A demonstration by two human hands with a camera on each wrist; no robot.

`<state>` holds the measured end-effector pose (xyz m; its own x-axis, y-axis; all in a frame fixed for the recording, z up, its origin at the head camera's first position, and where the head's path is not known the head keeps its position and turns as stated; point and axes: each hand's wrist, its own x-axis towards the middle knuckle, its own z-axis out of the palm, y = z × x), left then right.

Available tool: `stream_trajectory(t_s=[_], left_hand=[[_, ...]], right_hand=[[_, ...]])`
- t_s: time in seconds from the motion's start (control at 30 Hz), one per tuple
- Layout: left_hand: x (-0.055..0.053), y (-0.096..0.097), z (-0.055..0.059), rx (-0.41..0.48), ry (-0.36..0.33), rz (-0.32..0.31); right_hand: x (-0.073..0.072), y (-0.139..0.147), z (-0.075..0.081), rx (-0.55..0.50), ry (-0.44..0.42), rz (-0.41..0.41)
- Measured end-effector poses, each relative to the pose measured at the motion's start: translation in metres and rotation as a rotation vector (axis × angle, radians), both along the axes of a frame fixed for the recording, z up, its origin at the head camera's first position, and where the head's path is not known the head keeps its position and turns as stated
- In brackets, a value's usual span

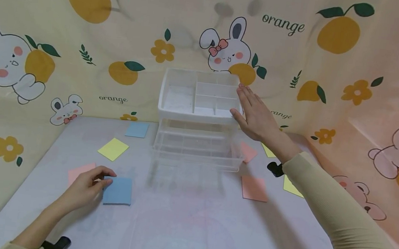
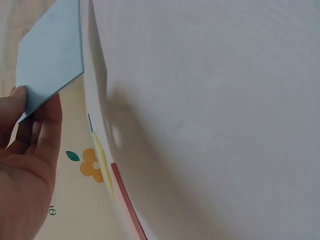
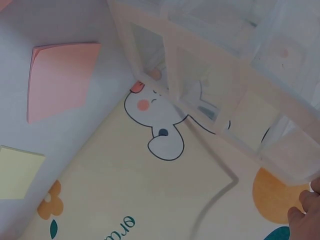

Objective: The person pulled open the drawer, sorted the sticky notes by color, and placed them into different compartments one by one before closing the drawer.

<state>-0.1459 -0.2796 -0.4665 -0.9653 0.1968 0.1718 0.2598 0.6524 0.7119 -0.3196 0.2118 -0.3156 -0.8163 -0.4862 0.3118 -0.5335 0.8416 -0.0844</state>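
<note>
My left hand [image 1: 83, 189] pinches a blue sticky note pad [image 1: 118, 191] by its left edge, above the table's left side. In the left wrist view the pad [image 2: 52, 55] is tilted, with the thumb on its face and the fingers behind. At the back stands a white and clear plastic drawer organizer [image 1: 200, 117]; its divided top tray shows nothing inside, and a clear drawer [image 1: 199, 146] juts forward below. My right hand [image 1: 256, 116] rests with extended fingers against the organizer's upper right edge. Only a few of its fingers [image 3: 305, 215] show in the right wrist view.
Left on the table [image 1: 182, 227] lie a yellow pad [image 1: 113, 149], another blue pad [image 1: 137, 129] and a pink pad [image 1: 80, 170] partly behind my hand. To the right are pink pads [image 1: 254, 188] and yellow pads [image 1: 292, 186]. A patterned cloth [image 1: 128, 41] hangs behind the organizer.
</note>
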Motion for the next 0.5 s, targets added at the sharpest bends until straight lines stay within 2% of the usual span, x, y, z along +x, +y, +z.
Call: stream_trajectory(t_s=[0.27,0.5], left_hand=[[-0.004,0.008,0.009,0.107,0.053,0.041],[-0.01,0.02,0.017,0.202,0.138,0.117]], right_hand=[[-0.001,0.001,-0.002,0.002,0.012,0.005],[-0.001,0.001,-0.001,-0.005,0.012,0.012]])
